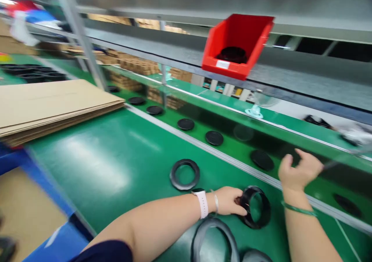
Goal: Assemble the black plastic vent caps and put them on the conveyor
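My left hand (230,202), with a pale watch strap at the wrist, grips the left edge of a deep black ring (265,211) on the green worktop. My right hand (300,171) is raised over the belt beside the worktop, thumb and forefinger apart with nothing visible between them; its other fingers are hidden. The nearest black disc (262,160) on the belt lies just left of my right hand. A flat grey-black ring (174,177) rests beyond my left wrist. Below my left hand lies a larger black ring (197,242), partly cut off by the frame.
Several black discs (214,137) sit spaced along the green belt (200,129), behind a metal rail. A red bin (223,70) holding black parts hangs from the shelf above. Stacked cardboard sheets (58,99) and a blue crate (62,242) are at left.
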Demonstrator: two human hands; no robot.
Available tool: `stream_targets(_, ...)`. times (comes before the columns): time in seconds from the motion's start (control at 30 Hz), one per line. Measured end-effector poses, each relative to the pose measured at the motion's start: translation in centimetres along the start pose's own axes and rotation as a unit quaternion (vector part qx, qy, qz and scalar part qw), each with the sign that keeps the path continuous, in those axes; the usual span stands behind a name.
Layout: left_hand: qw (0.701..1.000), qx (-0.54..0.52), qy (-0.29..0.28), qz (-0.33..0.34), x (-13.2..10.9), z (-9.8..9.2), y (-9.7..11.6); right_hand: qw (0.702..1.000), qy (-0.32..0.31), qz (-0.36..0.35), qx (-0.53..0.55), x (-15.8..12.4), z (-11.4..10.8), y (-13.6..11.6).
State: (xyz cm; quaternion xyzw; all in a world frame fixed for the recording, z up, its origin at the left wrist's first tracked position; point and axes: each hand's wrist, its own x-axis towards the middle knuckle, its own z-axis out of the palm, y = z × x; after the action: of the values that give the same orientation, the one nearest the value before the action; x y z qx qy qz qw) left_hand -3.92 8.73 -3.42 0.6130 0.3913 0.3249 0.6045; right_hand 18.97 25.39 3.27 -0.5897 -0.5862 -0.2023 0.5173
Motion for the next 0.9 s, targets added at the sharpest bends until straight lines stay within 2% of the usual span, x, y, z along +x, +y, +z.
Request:
stream_targets(0.07,1.0,-0.004,-0.01,0.007,-0.5,0.0,0.4,0.998,-0.051,0.017,-0.013,-0.4,-1.3,2.3)
stream_targets(0.1,1.0,-0.006,-0.017,0.01,-0.6,0.0,0.6,0.994,-0.074,0.071,-0.025,-0.6,-1.6,3.4)
stream_targets(0.2,0.999,-0.016,-0.039,0.012,-0.6,-0.4,1.2,0.981,-0.037,0.157,-0.112,-1.0,-1.2,7.1)
stream_targets(0.37,0.998,-0.022,-0.067,0.006,-0.3,-0.9,1.8,0.949,-0.039,0.253,-0.185,-0.7,-0.6,13.5)
stream_targets(0.7,0.997,-0.035,-0.048,-0.04,-0.2,-1.2,1.9,0.911,-0.135,0.316,-0.229,1.0,-3.7,22.7)
stream_targets(0.8,0.997,-0.037,-0.043,-0.047,-0.2,-1.3,1.8,0.894,-0.175,0.337,-0.239,1.3,-3.7,24.3)
stream_targets(0.9,0.998,-0.032,-0.039,-0.045,-0.2,-1.3,1.6,0.882,-0.197,0.349,-0.25,1.5,-3.3,24.7)
